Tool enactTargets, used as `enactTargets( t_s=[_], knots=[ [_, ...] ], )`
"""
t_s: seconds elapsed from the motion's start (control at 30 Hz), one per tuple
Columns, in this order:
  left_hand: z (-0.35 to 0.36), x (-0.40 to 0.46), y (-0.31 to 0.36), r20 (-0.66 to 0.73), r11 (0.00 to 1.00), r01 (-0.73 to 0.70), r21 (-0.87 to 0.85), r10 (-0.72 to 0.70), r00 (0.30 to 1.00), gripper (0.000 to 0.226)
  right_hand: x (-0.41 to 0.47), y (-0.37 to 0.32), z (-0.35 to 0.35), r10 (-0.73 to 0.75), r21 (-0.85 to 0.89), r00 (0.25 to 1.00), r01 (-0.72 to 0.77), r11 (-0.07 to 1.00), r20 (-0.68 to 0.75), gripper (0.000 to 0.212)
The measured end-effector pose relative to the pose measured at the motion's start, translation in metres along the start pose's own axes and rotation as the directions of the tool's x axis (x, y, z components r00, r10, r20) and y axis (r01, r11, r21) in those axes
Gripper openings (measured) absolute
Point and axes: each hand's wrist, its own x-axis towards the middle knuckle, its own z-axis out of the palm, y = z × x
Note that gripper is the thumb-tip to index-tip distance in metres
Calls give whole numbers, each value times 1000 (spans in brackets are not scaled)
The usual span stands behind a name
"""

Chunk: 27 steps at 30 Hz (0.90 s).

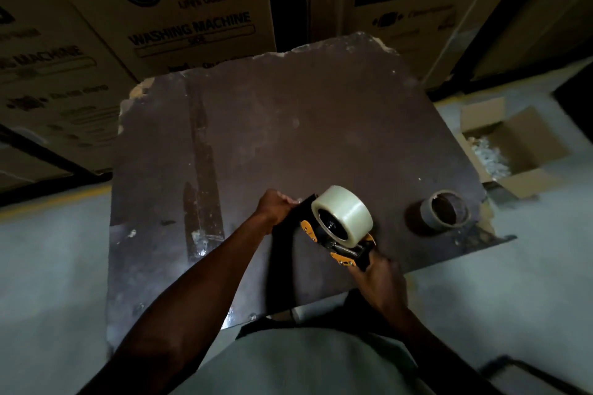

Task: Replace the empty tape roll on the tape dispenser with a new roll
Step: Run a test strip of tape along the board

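Observation:
A full roll of clear tape (345, 210) sits on the hub of the black and orange tape dispenser (343, 250), held just above the dark board (288, 125). My right hand (380, 282) grips the dispenser's handle at its near end. My left hand (276, 205) pinches the dispenser's far front end, where the tape's loose end seems to lie. The empty cardboard core (444, 210) lies on its side on the board, to the right of the dispenser and apart from it.
Large washing machine cartons (192, 9) stand behind the board. An open cardboard box (513, 151) with pale filling sits on the grey floor (54, 266) at the right. The board's edges are chipped and ragged.

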Motion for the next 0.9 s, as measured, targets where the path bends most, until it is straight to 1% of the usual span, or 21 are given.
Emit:
enactTargets(
  t_s=[0.1, 0.13, 0.17, 0.27, 0.33, 0.43, 0.47, 0.5, 0.53, 0.6, 0.63, 0.67, 0.7, 0.77, 0.8, 0.83, 0.9],
  knots=[
    [9, -5, -1, 14, 973, -52, 223, 50, 999, 16, -21, 11, 8, 13, -5, 999, -13, 1000, -33, 47],
    [12, -4, -2, 19, 960, -54, 275, 50, 999, 14, -26, 12, 7, 19, -6, 999, -20, 1000, -36, 46],
    [15, -4, -2, 16, 950, -52, 308, 50, 999, 14, -28, 14, 8, 8, -3, 999, -8, 1000, -48, 49],
    [21, -9, -3, -12, 919, -30, 392, 38, 999, 20, -32, 16, 7, -3, 24, 1000, 3, 1000, -14, 64],
    [20, -15, 0, -46, 900, -35, 435, 61, 997, 31, -32, 18, 8, 3, 44, 1000, -3, 999, 12, 66],
    [18, -21, 0, -118, 862, -74, 502, 153, 981, 48, -24, 16, 6, 59, 82, 993, -67, 994, 98, 54],
    [17, -22, -1, -149, 835, -55, 548, 162, 975, 52, -20, 15, 4, 86, 102, 985, -102, 990, 150, 51],
    [16, -23, -3, -185, 803, -3, 595, 142, 972, 60, -15, 14, 1, 107, 137, 972, -138, 981, 211, 48],
    [16, -24, -5, -220, 778, 57, 625, 106, 970, 73, -9, 15, -1, 122, 188, 952, -179, 966, 282, 41],
    [14, -24, -8, -238, 775, 120, 621, 40, 970, 97, -2, 16, -2, 96, 253, 907, -214, 944, 410, 14],
    [13, -24, -8, -225, 787, 127, 604, 16, 974, 106, 0, 18, -2, 70, 271, 903, -200, 942, 423, 9],
    [12, -24, -10, -212, 802, 131, 582, -5, 977, 113, 1, 19, 0, 45, 270, 916, -165, 949, 400, 7],
    [11, -24, -10, -201, 816, 131, 563, -19, 979, 119, 1, 20, 2, 28, 263, 932, -131, 956, 361, 10],
    [10, -25, -11, -182, 829, 124, 546, -27, 983, 129, 1, 25, 8, 56, 192, 947, -121, 974, 315, 35],
    [9, -25, -11, -171, 834, 117, 539, -27, 985, 134, 1, 27, 11, 72, 181, 952, -131, 975, 299, 42],
    [9, -27, -10, -162, 837, 110, 536, -27, 986, 136, 0, 30, 15, 84, 181, 954, -141, 973, 289, 44],
    [8, -28, -10, -156, 836, 100, 540, -18, 988, 137, -7, 25, 13, 104, 159, 956, -152, 975, 275, 40]
  ],
)
